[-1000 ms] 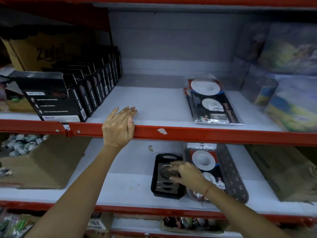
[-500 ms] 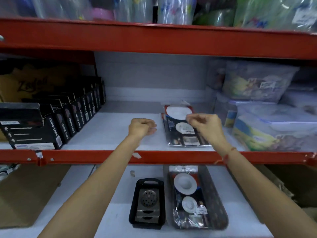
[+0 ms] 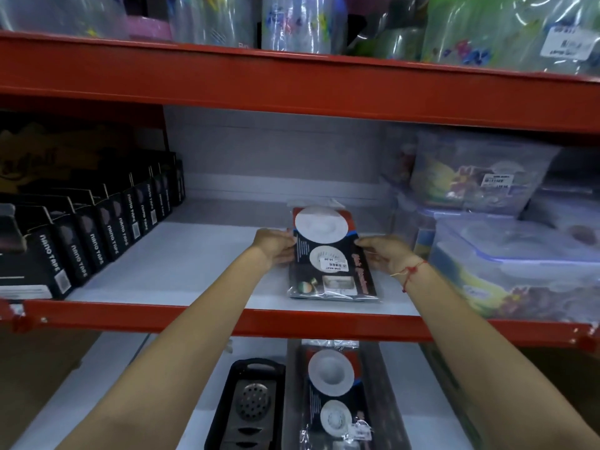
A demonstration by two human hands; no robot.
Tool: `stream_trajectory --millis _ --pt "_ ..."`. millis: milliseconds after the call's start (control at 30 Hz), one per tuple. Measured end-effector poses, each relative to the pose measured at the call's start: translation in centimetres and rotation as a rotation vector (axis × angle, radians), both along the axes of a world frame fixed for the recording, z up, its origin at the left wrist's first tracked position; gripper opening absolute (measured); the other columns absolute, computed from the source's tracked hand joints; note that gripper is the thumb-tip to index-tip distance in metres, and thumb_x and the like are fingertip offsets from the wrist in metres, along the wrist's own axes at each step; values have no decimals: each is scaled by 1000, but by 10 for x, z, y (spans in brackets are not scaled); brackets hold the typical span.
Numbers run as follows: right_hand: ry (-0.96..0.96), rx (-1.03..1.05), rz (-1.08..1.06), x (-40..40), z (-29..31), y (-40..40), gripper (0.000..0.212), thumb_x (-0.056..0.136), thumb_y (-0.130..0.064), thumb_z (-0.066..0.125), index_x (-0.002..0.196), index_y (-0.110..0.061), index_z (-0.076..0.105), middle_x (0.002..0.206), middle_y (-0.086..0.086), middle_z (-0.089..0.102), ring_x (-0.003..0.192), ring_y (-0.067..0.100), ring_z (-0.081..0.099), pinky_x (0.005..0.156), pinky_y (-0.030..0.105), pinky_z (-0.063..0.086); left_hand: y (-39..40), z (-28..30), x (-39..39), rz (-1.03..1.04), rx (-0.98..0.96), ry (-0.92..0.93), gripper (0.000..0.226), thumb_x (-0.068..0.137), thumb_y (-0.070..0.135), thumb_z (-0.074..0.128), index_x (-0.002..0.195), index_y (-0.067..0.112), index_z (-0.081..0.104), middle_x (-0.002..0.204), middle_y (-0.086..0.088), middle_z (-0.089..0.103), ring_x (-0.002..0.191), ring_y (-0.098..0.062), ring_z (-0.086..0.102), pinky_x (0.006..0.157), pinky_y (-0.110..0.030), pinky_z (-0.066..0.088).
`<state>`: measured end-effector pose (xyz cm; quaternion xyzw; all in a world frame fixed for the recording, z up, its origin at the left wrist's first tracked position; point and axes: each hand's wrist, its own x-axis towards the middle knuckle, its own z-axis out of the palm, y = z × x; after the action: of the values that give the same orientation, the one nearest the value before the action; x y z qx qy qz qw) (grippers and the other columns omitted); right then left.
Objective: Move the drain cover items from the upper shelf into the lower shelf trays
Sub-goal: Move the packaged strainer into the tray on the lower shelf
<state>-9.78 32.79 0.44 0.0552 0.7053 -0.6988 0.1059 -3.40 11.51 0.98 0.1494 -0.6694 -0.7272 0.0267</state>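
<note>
A stack of drain cover packs (image 3: 331,254), dark cards with white discs in clear plastic, lies on the white upper shelf (image 3: 194,264). My left hand (image 3: 276,246) grips the stack's left edge and my right hand (image 3: 383,254) grips its right edge. Below, on the lower shelf, a grey tray (image 3: 394,401) holds more drain cover packs (image 3: 334,391). Left of it, a black tray (image 3: 224,404) holds a metal perforated drain cover (image 3: 251,401).
Black nano tape boxes (image 3: 87,241) line the upper shelf's left side. Clear plastic containers (image 3: 506,254) fill its right side. Red shelf beams (image 3: 292,321) run across the front. Wrapped bottles (image 3: 292,21) stand on the top shelf. Cardboard boxes sit at the lower left and right.
My left hand left the red beam and my right hand rose from the black tray. Both reached to the upper shelf and closed on the sides of the pack stack. The view tilted upward.
</note>
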Motion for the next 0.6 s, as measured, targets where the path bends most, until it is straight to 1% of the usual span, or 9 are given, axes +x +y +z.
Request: stream_trajectory --millis 67,133,200,267,333,433,500,533,600 --pt "32 -38 1 5 8 4 5 85 2 64 85 -3 64 76 7 66 66 15 62 52 22 55 -2 6 7 -15 24 14 38 90 -4 60 127 -8 53 119 -24 64 96 -30 64 81 -34 53" --pt "79 -70 -10 20 17 11 15 83 2 67 97 1 66 81 8 67 70 16 63 50 20 55 -3 12 22 -51 66 34 39 89 -4 61 128 -7 54 103 -16 67 83 -23 66 72 -28 56" --pt "132 -96 2 38 25 18 23 82 1 68 104 -4 66 83 7 68 71 14 64 49 16 55 -4 16 41 -111 101 56 42 88 -5 62 129 -4 52 93 -11 68 78 -19 66 64 -26 59" --pt "157 -86 37 68 27 28 21 82 -2 69 101 -10 67 80 3 71 68 9 68 52 15 55 -4 18 69 -178 116 60 47 87 -5 62 132 6 50 96 -11 69 80 -20 68 59 -26 62" --pt "153 -82 75 99 22 39 20 80 -3 71 98 -12 69 74 -1 76 64 6 71 54 16 55 -3 12 95 -232 110 61 54 87 -3 63 134 16 49 104 -14 70 82 -20 71 60 -27 62" --pt "96 -80 138 148 4 56 22 79 -3 72 96 -16 68 78 0 78 71 10 73 63 23 60 1 -4 140 -303 88 63 62 85 -1 66 138 24 47 115 -17 68 82 -21 72 62 -28 62" --pt "45 -81 168 177 -11 66 24 78 -2 71 97 -15 66 79 0 77 73 12 71 73 28 58 5 -17 167 -334 88 53 64 84 -1 67 138 26 47 111 -14 69 75 -19 73 62 -29 62" --pt "27 -74 171 189 -18 71 26 78 -2 72 99 -16 66 78 0 77 72 12 70 75 28 56 9 -24 177 -344 74 46 64 84 -1 67 138 27 47 106 -12 69 72 -18 73 62 -30 62" --pt "-3 -53 172 215 -30 80 29 77 -3 72 101 -18 65 75 -2 75 64 8 68 71 25 55 15 -37 197 -370 52 23 64 84 -1 67 138 28 48 100 -8 68 73 -16 72 63 -30 62"
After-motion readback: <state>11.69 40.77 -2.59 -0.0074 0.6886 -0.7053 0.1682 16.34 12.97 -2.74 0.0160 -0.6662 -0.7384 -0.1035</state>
